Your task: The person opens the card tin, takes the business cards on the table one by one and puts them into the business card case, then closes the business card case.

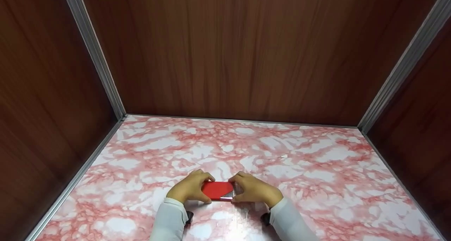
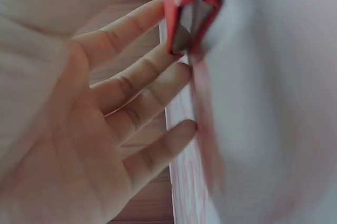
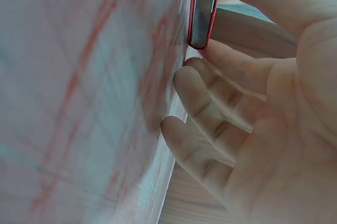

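Note:
A small flat red box (image 1: 216, 189) with a silvery-grey front right corner lies on the marbled tabletop. My left hand (image 1: 190, 187) holds its left end, thumb at the near edge and index finger at the far edge. At the right end, my right hand (image 1: 256, 189) grips it in the same way. Seen from the left wrist, the end of the red box (image 2: 179, 2) shows red sides around a grey inner part. In the right wrist view a thin red rim frames the box's grey end (image 3: 203, 16). The other fingers of both hands spread beside it.
The red-and-white marbled tabletop (image 1: 225, 142) surrounds the hands. Dark brown wood panels (image 1: 225, 54) rise at the back and both sides, with grey metal strips (image 1: 95, 54) at the corners. A small pale scrap (image 1: 284, 156) lies right of centre.

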The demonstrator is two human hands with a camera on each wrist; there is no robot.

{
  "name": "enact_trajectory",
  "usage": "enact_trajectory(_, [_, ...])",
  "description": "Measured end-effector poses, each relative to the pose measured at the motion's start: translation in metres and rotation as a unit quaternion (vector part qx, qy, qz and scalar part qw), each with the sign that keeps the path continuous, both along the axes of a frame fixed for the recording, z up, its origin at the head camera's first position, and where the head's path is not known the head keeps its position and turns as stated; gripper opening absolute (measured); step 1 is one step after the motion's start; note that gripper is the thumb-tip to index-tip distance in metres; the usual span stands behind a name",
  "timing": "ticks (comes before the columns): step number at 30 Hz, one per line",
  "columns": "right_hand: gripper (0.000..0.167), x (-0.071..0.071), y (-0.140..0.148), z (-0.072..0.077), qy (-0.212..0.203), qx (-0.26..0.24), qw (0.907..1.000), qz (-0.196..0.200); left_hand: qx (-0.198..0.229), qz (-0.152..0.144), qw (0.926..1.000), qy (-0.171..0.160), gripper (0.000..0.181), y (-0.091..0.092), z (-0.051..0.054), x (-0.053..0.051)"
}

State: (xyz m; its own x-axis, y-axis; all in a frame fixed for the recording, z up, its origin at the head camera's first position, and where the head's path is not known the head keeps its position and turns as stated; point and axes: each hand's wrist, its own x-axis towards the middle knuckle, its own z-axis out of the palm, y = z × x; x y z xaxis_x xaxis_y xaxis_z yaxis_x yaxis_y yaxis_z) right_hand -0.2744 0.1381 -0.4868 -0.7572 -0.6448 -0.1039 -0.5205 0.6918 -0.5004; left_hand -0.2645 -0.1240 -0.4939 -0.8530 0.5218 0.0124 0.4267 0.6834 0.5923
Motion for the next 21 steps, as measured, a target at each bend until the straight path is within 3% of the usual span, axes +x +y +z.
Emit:
enact_trajectory(5, [0.063,0.0018,-0.0024,-0.0002,0.018,0.002,0.9997,0.014,-0.003,-0.004,1.0,-0.005,0.058,-0.0017,0.0002,-0.0012])
enact_trajectory(14, [0.066,0.0035,-0.0077,-0.0003,0.038,0.046,0.9982,0.001,0.0,-0.002,0.9999,-0.017,0.06,-0.0024,0.0028,0.001])
enact_trajectory(21, [0.064,0.0027,-0.0085,-0.0021,0.042,0.049,0.9979,-0.004,-0.002,-0.001,0.9999,-0.012,0.06,-0.0017,0.0028,0.0008])
